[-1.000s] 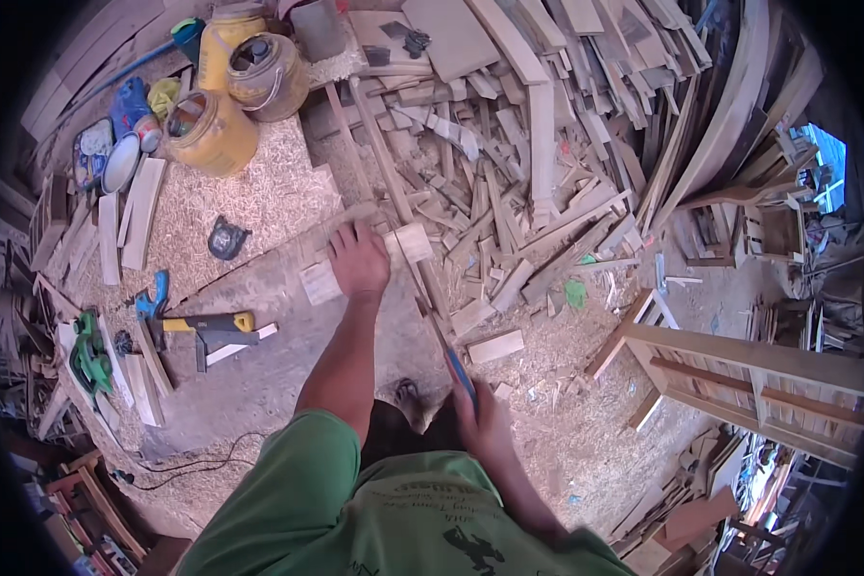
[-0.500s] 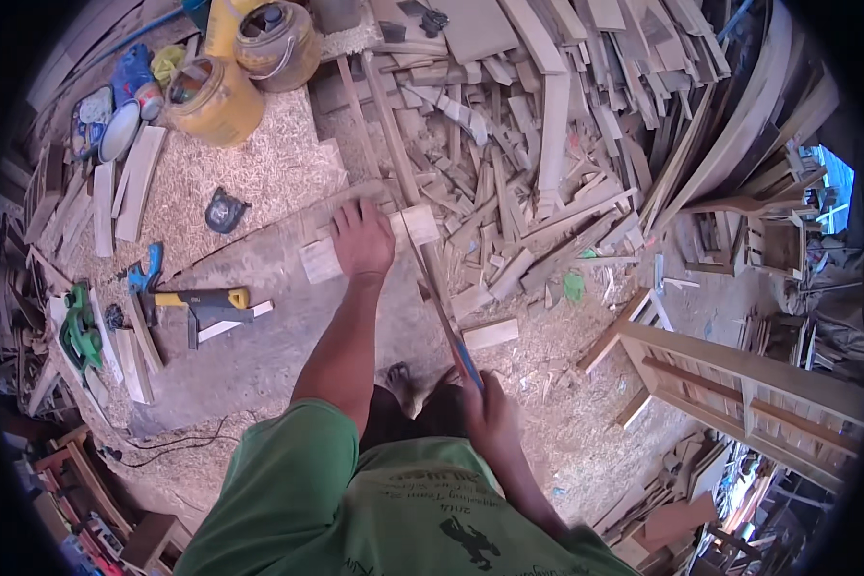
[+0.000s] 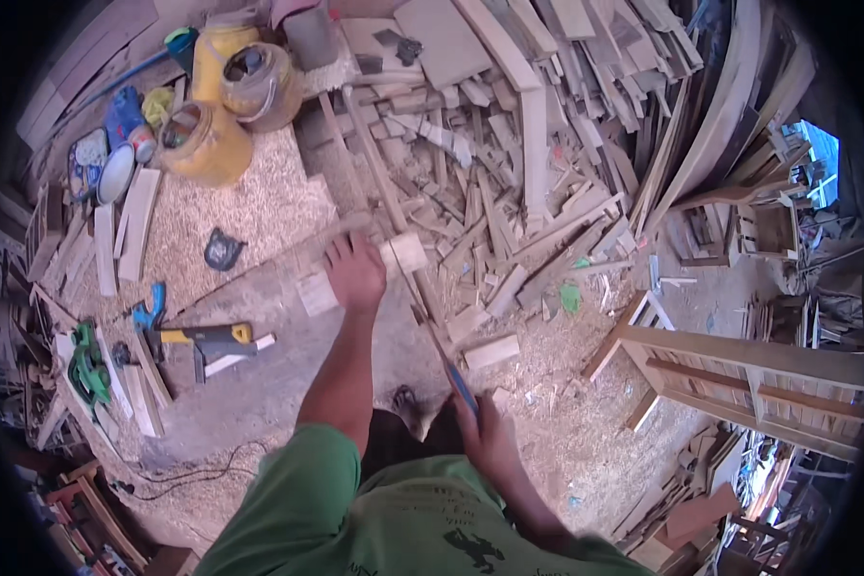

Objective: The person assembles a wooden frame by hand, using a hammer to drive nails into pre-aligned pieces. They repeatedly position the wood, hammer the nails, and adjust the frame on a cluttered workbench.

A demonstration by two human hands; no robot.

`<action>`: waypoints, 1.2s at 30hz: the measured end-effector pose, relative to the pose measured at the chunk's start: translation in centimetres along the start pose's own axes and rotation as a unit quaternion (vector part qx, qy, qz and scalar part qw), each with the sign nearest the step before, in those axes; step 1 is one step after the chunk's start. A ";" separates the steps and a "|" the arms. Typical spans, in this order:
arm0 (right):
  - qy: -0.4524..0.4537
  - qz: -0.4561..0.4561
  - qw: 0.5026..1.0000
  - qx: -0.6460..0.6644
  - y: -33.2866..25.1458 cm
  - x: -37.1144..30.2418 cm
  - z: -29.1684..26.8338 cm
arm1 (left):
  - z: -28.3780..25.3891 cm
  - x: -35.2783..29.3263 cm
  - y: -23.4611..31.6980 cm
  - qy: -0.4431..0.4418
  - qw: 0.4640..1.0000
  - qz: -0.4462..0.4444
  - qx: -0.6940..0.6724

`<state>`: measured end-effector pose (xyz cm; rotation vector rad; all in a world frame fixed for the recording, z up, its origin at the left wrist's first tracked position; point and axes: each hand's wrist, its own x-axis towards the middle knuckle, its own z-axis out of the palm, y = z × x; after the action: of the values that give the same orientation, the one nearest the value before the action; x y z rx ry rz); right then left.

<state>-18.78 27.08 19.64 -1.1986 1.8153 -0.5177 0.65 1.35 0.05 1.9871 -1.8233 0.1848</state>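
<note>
Left hand [image 3: 357, 275] spread on pale rectangular wooden board [image 3: 318, 294], right hand [image 3: 491, 432] gripping blue-handled handsaw [image 3: 462, 389]. Looks mid-cut; next stroke needs board steady.

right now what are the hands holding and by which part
The right hand grips a saw by its blue handle; the left hand lies on top of a board.

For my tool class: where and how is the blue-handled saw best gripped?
Probably by its blue handle, from the person's side: it lies at the near end, in the right hand, while the long, thin blade points away.
</note>
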 end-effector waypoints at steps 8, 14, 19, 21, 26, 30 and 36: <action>0.076 -0.106 0.990 -0.047 -1.8 15.7 6.4 | -0.4 0.9 1.0 -0.003 1.000 0.000 0.002; 0.039 -0.047 0.997 -0.040 0.7 2.7 1.6 | 0.0 0.8 0.4 -0.002 1.000 -0.008 0.007; 0.043 -0.033 0.998 -0.040 2.1 1.3 1.2 | 0.1 0.3 0.5 -0.009 1.000 -0.012 0.003; 0.069 -0.069 0.994 -0.057 2.1 9.8 5.4 | -0.1 0.7 1.0 -0.010 1.000 -0.012 0.000; 0.034 -0.047 0.997 -0.055 -1.5 11.2 5.1 | -0.1 -1.1 -0.1 -0.008 1.000 -0.001 0.007; 0.029 -0.016 0.999 -0.039 1.0 -1.8 0.0 | 0.0 0.6 0.3 -0.011 1.000 -0.015 0.013; 0.063 -0.056 0.995 -0.055 2.3 9.7 6.1 | -0.4 0.6 0.9 -0.035 0.999 -0.015 -0.005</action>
<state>-16.34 20.26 10.51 -1.3749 1.9121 -0.5756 -0.09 0.90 0.90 2.0372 -1.8307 0.0987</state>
